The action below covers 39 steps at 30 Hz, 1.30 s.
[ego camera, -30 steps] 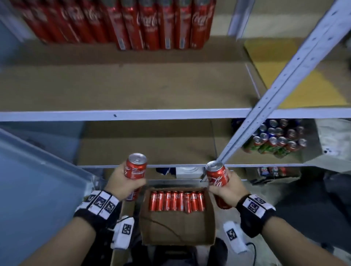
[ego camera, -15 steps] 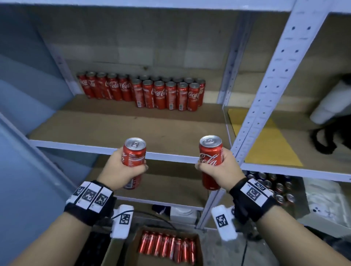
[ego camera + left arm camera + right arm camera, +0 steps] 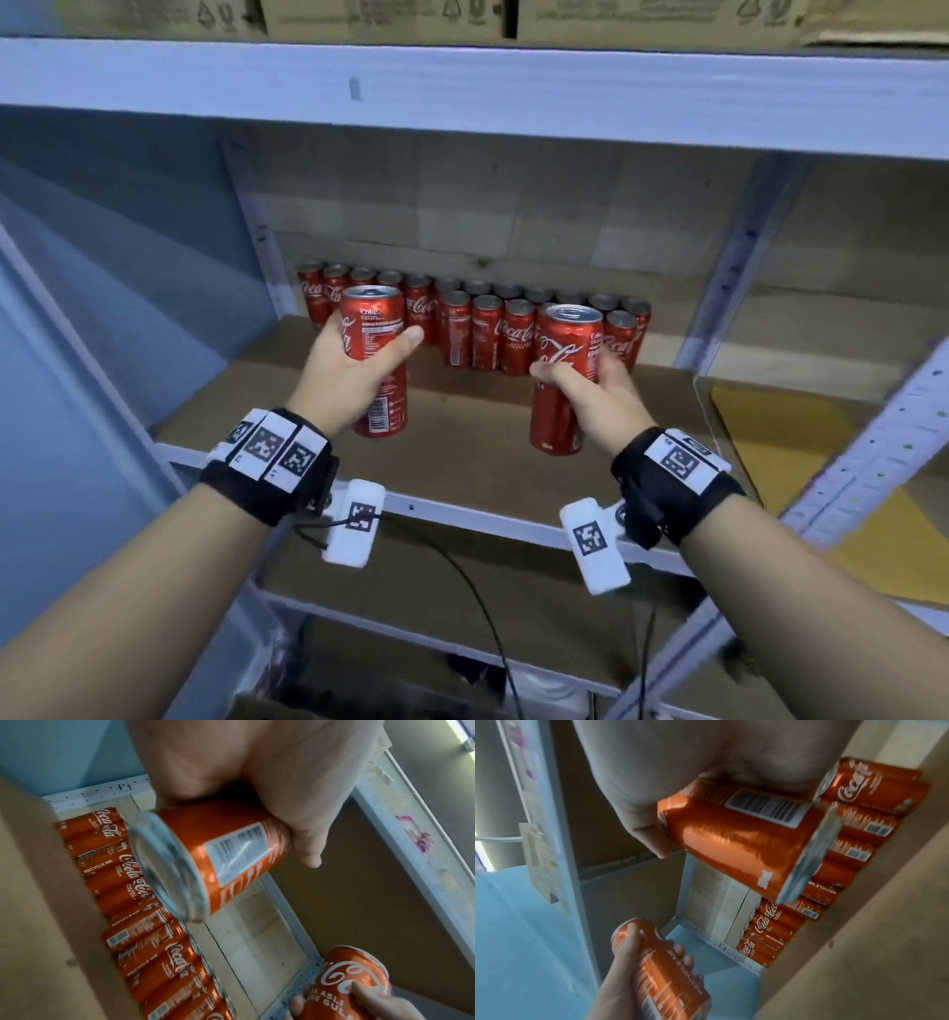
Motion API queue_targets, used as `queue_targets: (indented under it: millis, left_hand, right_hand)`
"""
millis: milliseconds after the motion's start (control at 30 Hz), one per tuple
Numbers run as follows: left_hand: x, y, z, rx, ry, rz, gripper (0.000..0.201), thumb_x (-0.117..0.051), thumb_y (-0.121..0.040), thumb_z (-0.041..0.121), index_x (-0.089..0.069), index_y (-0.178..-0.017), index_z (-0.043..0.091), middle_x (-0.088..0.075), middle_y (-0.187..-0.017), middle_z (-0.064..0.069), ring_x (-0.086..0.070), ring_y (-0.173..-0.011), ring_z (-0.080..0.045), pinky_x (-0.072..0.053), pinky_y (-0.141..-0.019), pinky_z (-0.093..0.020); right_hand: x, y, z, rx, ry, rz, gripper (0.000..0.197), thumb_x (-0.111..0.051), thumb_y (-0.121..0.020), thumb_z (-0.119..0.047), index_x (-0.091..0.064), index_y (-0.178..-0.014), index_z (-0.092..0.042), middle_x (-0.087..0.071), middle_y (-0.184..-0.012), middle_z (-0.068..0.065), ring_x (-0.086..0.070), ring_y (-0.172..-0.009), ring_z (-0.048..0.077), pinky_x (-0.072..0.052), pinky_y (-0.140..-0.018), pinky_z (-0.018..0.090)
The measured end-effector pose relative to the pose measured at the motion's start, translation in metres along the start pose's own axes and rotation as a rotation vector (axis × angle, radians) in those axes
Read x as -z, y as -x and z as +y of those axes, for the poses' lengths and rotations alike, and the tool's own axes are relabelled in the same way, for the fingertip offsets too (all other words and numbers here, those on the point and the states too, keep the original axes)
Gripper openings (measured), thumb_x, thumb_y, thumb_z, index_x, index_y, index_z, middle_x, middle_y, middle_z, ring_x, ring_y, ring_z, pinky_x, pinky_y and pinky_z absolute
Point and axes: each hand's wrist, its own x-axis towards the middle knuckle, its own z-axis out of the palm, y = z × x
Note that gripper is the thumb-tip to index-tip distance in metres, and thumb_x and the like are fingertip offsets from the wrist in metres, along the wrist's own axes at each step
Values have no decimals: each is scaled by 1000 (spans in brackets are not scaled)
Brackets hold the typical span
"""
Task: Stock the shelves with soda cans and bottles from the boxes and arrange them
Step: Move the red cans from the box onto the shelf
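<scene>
A: Above the brown shelf board (image 3: 477, 462), what are the two hands doing?

B: Each is wrapped round a red cola can. The left hand (image 3: 349, 375) grips the left can (image 3: 377, 360) about its middle, thumb across the label, the can upright and clear of the board.

A: And the other one?

B: The right hand (image 3: 590, 395) is clamped on the right can (image 3: 562, 380), fingers curled round its far side, thumb on the near side. That can is upright too and also off the board.

A: Do the two cans touch?

B: No, they are held apart, side by side, in front of the stocked cans (image 3: 488, 329).

A: Where do those stand?

B: At the back of the same shelf, against the pale panelled wall (image 3: 513, 205), upright and touching one another, in two ranks towards the right. The left wrist view shows them running along the board behind the held can's base.

A: Anything overhead?

B: A grey-blue upper shelf (image 3: 462, 87) with cardboard boxes (image 3: 385, 18) on it. To the right, past the perforated upright (image 3: 739, 257), a yellow sheet (image 3: 770, 437) lies on the neighbouring shelf.

A: On the wrists?

B: Black wristbands (image 3: 672, 483) carrying white marker tags.
</scene>
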Motion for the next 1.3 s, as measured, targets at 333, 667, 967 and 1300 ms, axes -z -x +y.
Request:
queue_targets:
  millis: [333,667,967,1300]
  left_hand:
    - [70,-162,-74,62,16,-229,38,-73,-84,24,-59,-119,21,-68,-113,-2,-64,-108,-20,-46,-104,-43]
    - [65,-242,-162,62,-113,-143,77,-89,-74,24,-48,-139,16,-61,-134,-1,-55,-121,-15,-41,-107,-36]
    - [45,-240,-213,98,-106,-199,77,-94,-67,25,-51,-131,20,-63,-129,2,-59,-119,-16,-46,-107,-43]
    - [54,-244,-230,187,-276,-326,76,-91,-67,17,-53,-131,28,-69,-118,1,-67,-108,-22,-51,-100,-45]
  right_hand:
    - [-132,-117,12,-178,96,137,38,-77,-83,-41,-68,-119,-30,-73,-106,-4,-69,-98,19,-54,-83,32]
    - [-212,-183,80,-206,198,180,74,-80,-87,-34,-40,-148,-27,-61,-135,-2,-60,-122,23,-49,-104,45]
    - [-244,-195,128,-232,150,178,88,-84,-73,-52,-31,-143,-53,-58,-140,-11,-57,-127,15,-47,-110,47]
    - [-232,-189,157,-355,225,329,53,-92,-73,-26,-52,-108,-27,-65,-97,-15,-63,-90,5,-48,-84,15]
